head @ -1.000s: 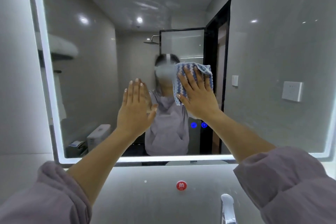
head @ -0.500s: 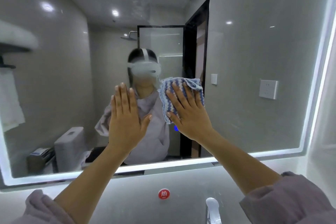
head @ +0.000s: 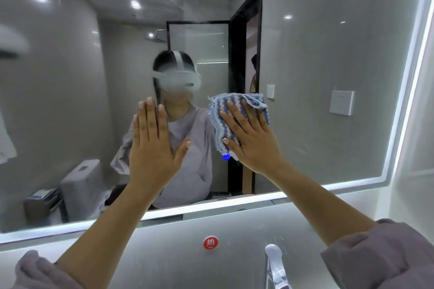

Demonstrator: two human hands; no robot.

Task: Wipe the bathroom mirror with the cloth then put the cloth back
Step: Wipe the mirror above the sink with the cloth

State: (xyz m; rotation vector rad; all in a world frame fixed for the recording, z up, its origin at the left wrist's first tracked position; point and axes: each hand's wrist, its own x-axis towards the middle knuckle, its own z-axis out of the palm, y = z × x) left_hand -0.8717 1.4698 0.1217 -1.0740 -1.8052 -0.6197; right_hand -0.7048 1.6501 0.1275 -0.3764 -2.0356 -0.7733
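A large lit-edged bathroom mirror fills the wall in front of me. My right hand presses a folded blue-and-white striped cloth flat against the glass near the middle, fingers spread and straight over it. My left hand lies flat on the mirror to the left of the cloth, fingers together and straight, holding nothing. The lower part of the cloth is hidden under my right palm.
A chrome faucet rises at the bottom right, with a red hot-water sticker on the wall below the mirror. A blue touch light glows on the glass beside my right hand. The side wall stands close on the right.
My right hand has slid the cloth down and to the right across the glass, and my view has shifted right. The left hand stays flat on the mirror.
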